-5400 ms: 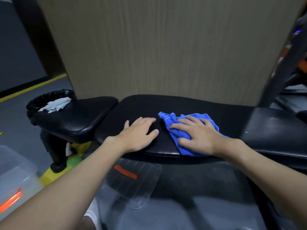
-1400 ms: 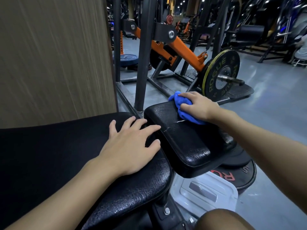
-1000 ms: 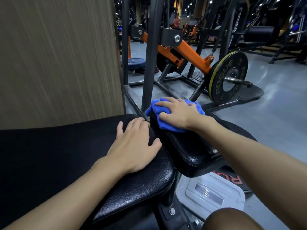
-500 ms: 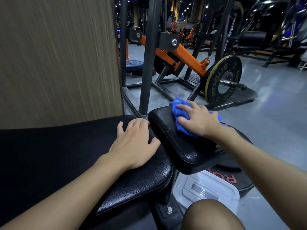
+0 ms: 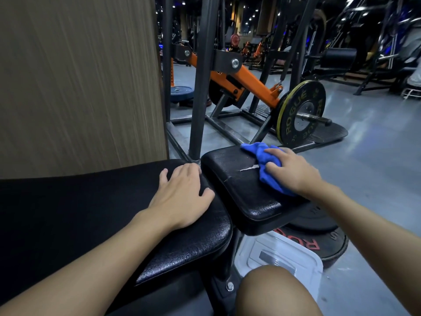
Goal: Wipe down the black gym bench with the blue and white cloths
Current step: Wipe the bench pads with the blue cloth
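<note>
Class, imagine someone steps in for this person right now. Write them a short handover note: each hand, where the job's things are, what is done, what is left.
Left hand: open, flat on the end of the long pad.
Right hand: fingers curled on the bunched blue cloth, pressing it on the far right part of the small end pad, beside a pale tear in the cover.
White cloth: not in view.
Done: wiping of the small end pad is under way; how much is clean cannot be told.
Left: probably the rest of that pad, then the white cloth pass.
</note>
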Demonstrator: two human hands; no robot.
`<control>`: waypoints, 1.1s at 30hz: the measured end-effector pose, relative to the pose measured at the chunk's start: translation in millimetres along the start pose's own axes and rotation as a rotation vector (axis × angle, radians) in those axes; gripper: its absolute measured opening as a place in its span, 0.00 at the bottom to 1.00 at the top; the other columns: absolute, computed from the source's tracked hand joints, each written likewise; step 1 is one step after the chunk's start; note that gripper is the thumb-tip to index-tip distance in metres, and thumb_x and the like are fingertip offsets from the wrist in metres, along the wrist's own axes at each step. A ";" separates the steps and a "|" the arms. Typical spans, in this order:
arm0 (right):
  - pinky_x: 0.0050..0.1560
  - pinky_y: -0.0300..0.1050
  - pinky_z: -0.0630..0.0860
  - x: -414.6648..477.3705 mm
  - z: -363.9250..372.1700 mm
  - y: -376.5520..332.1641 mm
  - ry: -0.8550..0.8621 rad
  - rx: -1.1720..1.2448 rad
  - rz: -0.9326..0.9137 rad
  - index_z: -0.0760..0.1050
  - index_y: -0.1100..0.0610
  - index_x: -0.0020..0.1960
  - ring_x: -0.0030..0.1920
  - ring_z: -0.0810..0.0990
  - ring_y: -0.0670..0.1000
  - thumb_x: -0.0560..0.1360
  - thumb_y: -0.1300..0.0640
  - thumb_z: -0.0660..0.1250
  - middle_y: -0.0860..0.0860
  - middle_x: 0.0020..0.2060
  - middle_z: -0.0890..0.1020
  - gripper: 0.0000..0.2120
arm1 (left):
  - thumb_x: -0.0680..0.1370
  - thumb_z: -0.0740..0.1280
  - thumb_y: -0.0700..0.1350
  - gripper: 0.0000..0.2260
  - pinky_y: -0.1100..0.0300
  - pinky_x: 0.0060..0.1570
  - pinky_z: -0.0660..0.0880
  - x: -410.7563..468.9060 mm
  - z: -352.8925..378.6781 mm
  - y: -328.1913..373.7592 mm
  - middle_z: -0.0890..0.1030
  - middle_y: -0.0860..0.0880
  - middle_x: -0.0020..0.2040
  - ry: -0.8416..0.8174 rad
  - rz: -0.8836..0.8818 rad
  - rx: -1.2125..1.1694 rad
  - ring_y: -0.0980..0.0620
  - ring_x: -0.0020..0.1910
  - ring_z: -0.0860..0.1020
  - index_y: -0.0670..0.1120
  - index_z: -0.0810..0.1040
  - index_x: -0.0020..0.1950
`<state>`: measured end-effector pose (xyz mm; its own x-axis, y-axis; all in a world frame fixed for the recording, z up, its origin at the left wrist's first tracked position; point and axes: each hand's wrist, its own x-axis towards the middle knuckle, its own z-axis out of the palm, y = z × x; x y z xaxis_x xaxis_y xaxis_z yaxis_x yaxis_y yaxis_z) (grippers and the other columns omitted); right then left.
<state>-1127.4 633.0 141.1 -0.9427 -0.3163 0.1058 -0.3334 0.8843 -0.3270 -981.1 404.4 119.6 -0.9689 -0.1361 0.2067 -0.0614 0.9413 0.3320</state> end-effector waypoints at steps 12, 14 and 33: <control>0.67 0.63 0.58 -103.3 59.6 -61.7 0.517 -0.081 -0.096 0.78 0.42 0.61 0.66 0.72 0.58 0.70 0.41 0.56 0.48 0.67 0.76 0.23 | 0.77 0.55 0.55 0.15 0.44 0.74 0.51 -0.2 1.0 2.0 0.71 0.53 0.61 0.009 -0.022 0.006 0.53 0.66 0.67 0.49 0.64 0.61; 0.66 0.64 0.61 -106.2 65.6 -55.3 0.628 -0.020 -0.125 0.79 0.45 0.60 0.63 0.74 0.59 0.71 0.44 0.60 0.49 0.65 0.78 0.20 | 0.78 0.55 0.55 0.15 0.45 0.74 0.51 -0.5 1.3 0.8 0.71 0.53 0.61 0.008 -0.020 0.009 0.53 0.66 0.67 0.49 0.64 0.61; 0.71 0.64 0.60 -109.0 97.9 -46.9 0.894 0.601 0.038 0.82 0.56 0.58 0.72 0.62 0.67 0.70 0.52 0.59 0.60 0.68 0.70 0.21 | 0.78 0.53 0.55 0.20 0.44 0.74 0.51 -0.5 3.2 0.9 0.71 0.53 0.67 -0.005 -0.006 0.049 0.54 0.70 0.65 0.50 0.64 0.67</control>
<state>-1008.1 592.4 52.9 -0.6993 0.2883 0.6541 -0.4741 0.4978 -0.7262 -981.4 406.2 116.9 -0.9696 -0.1408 0.2003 -0.0790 0.9543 0.2881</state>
